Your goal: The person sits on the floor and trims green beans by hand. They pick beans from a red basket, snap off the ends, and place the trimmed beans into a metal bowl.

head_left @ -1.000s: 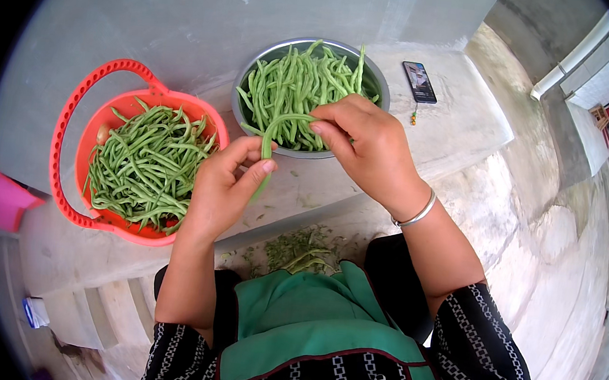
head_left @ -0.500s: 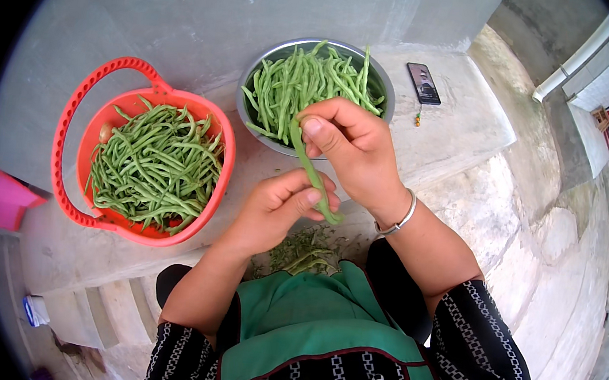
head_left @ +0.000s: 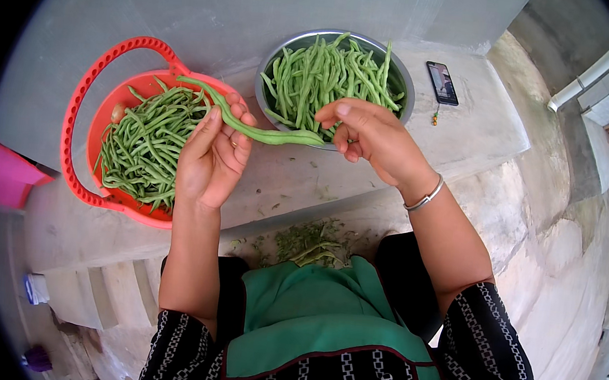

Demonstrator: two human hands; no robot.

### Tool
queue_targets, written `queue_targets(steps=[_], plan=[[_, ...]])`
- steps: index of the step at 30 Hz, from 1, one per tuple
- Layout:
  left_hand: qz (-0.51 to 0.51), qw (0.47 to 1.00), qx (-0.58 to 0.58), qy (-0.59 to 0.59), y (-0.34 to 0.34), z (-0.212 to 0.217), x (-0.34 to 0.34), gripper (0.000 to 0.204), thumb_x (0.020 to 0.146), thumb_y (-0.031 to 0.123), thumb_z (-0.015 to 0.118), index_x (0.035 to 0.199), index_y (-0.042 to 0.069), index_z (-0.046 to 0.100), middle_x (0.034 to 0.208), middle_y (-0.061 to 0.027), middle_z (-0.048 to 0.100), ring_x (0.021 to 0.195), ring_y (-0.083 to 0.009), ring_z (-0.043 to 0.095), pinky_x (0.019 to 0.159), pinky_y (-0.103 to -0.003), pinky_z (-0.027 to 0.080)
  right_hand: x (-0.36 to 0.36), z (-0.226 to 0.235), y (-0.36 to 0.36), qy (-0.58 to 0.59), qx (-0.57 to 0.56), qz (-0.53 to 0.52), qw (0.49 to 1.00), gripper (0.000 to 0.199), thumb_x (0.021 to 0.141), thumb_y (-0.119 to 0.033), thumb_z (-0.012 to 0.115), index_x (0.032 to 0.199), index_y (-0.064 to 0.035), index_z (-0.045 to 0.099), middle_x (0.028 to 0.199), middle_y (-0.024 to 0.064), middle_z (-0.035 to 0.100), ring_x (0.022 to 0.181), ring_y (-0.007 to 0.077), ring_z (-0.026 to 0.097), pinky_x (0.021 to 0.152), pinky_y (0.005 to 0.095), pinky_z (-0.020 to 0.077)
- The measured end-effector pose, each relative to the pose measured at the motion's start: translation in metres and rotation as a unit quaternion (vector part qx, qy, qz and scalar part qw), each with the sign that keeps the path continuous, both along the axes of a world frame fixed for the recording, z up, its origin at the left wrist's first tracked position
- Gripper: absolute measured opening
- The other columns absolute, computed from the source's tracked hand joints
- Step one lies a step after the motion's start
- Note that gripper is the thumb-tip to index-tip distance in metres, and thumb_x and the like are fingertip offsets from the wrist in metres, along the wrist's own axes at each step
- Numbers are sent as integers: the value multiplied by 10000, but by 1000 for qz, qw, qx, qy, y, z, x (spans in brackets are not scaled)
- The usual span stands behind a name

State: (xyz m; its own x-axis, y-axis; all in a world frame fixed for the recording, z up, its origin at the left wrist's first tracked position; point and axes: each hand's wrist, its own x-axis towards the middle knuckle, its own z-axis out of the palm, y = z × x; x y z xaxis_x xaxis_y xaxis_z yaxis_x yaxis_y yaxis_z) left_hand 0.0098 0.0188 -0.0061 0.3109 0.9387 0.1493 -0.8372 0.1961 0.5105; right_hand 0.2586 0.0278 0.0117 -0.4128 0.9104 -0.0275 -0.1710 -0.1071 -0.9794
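A long green bean lies across the fingers of my left hand, which is closed on it with the thumb pressing from the side. One end of the bean reaches over the red basket, where a heap of thinner green beans lies. Its other end points at my right hand, over the near rim of the metal bowl. That hand seems to hold nothing; its fingers are bent and apart, just off the bean's tip. More green beans fill the bowl.
Basket and bowl stand on a concrete ledge against a grey wall. A phone with a beaded charm lies right of the bowl. Green trimmings lie below the ledge, close to my apron. At far left is a pink container.
My left hand has moved up and left with the bean, turning it from upright to nearly level. My right hand has let go of its end and moved slightly right.
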Motion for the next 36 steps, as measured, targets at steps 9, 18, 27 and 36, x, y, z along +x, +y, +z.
queue_targets(steps=[9,18,27,36], plan=[[18,1000,-16,-12,3,-6,-8,281,992,146,426,1222,-9,475,1081,-100,590,1044,-216,582,817,-300,559,-6,1,-11,30,-25,129,991,310,982,-292,489,946,-9,608,781,23,580,615,63,467,528,198,376],[147,970,83,176,-6,12,-2,251,985,149,452,1157,-15,535,1014,-116,647,928,-225,645,785,-287,557,-7,-7,-8,-200,210,-1,957,192,915,-196,558,841,-35,636,685,38,578,603,132,507,556,277,415],[135,838,186,494,-22,11,20,215,975,144,478,1137,20,544,989,-79,655,899,-144,639,738,-252,507,-8,-26,-23,-273,394,127,868,176,834,-214,649,881,-45,638,761,75,613,648,246,555,626,328,453],[30,942,-4,334,-7,-17,46,266,976,176,487,1188,19,520,1055,-99,648,940,-170,639,765,-267,520,-6,-22,-21,-226,220,10,949,203,841,-183,650,956,-17,623,812,101,658,710,198,627,652,309,488]])
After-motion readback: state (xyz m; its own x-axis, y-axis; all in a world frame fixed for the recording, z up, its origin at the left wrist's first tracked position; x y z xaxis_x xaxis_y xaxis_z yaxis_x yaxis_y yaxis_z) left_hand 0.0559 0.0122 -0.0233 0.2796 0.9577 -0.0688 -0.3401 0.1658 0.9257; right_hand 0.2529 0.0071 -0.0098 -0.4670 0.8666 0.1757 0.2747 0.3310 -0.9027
